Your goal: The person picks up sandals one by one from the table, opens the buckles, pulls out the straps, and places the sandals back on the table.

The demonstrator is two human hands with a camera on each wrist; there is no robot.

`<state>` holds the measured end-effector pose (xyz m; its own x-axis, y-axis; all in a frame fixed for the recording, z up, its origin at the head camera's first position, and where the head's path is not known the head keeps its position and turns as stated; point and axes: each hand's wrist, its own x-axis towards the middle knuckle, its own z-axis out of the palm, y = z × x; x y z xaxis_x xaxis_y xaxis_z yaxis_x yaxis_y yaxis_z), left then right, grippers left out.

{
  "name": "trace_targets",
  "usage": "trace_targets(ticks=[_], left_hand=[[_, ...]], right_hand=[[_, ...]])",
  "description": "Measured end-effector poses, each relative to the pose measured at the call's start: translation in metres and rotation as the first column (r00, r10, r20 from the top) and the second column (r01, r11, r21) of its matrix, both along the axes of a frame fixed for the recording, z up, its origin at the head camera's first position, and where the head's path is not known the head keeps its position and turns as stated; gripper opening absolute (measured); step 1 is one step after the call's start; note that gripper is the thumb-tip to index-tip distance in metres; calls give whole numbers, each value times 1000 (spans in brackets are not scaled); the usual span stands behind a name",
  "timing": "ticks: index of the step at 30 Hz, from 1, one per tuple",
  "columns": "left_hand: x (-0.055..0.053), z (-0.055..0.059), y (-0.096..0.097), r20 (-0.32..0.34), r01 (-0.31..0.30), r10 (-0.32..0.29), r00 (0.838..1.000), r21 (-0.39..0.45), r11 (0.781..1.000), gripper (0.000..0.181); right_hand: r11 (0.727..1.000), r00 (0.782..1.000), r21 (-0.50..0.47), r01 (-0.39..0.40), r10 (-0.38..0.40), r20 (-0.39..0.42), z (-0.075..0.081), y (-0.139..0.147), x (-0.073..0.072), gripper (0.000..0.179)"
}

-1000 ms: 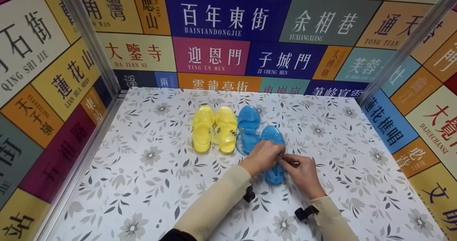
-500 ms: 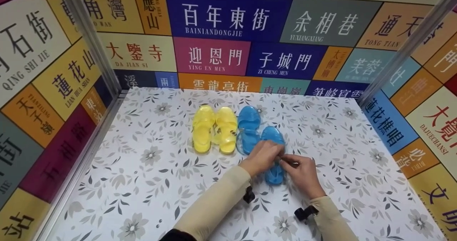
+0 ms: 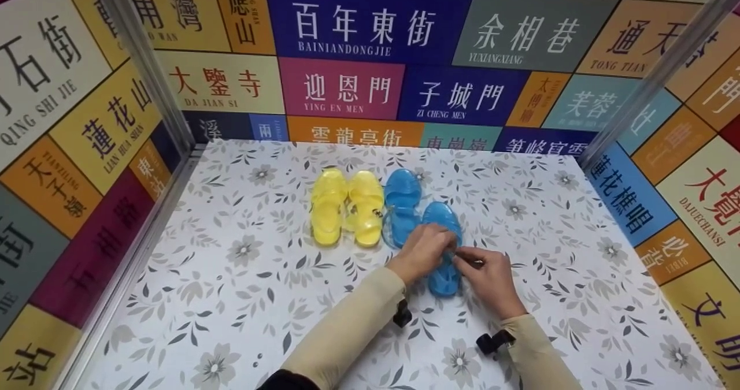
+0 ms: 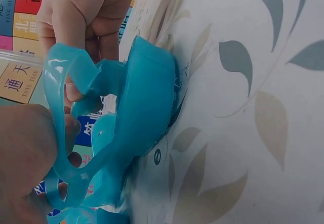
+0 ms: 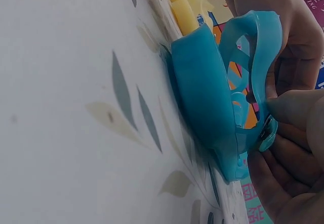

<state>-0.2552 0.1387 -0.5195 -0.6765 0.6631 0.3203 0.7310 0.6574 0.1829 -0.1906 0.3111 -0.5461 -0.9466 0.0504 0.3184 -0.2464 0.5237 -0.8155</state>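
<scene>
A translucent blue jelly sandal [image 3: 444,283] sits sole down on the table, its toe pointing away from me. My left hand [image 3: 425,251] grips its ankle strap from the left side, fingers curled at the strap. From the right, my right hand [image 3: 490,274] pinches the strap's fastening end. In the right wrist view a small dark-centred buckle [image 5: 267,133] shows between the right thumb and fingers. The left wrist view has the strap [image 4: 56,87] standing up in a loop above the heel. Exactly how the strap sits in the buckle is partly hidden by the fingers.
The matching blue sandal [image 3: 402,185] lies just left and farther back. Beside it stand two yellow sandals [image 3: 326,219], side by side. All rest on a white tabletop [image 3: 202,297] with a leaf and flower print. Walls with coloured sign panels [image 3: 370,26] enclose the back and sides.
Both hands stay at the strap with only slight finger movement. The sandals have not moved on the table; the head view has tilted a little.
</scene>
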Motion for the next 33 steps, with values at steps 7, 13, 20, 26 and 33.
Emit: trace_targets(ticks=[7,13,20,26,33], left_hand=[[0,-1,-2,2,-40,40,999,-22,999,27],[0,4,-2,31,-14,16,999,-72,997,33],[2,11,0,50,62,-59,997,-62,996,28],[3,11,1,38,4,-1,999,-64,998,12],[3,7,2,52,-8,11,999,-64,998,16]], right_hand=[[1000,1000,21,4,-4,-18,2,-1,0,13],[1000,1000,11,13,-13,-20,2,-2,-1,13],[1000,998,19,-18,19,-52,1,-2,-1,14],[1000,999,15,-21,22,-41,1,-4,0,15],[1000,999,8,15,-15,-33,17,-15,9,13]])
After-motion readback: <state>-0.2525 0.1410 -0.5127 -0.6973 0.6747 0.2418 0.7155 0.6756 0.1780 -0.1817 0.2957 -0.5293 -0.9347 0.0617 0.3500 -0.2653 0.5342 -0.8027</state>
